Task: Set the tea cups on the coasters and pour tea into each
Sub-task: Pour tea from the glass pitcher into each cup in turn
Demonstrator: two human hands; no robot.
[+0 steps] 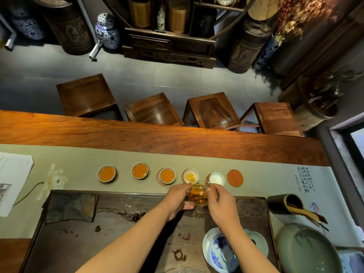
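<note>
Columns of brush calligraphy [302,179] on the table runner [78,156], too small to read

Probably a teahouse: tea tray [246,205], stools [212,111], jars [107,31].

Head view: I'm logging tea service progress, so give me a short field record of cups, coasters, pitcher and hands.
cups filled: three, at the left of the row, first cup, second cup, third cup
cup being filled: fourth cup, tea just starting to collect
cup empty: fifth cup
coaster without cup: red coaster, far right of the row
pitcher: glass pitcher, tilted toward the fourth cup, still holding tea
left hand: holds the pitcher's left side
right hand: grips the pitcher's right side
</note>
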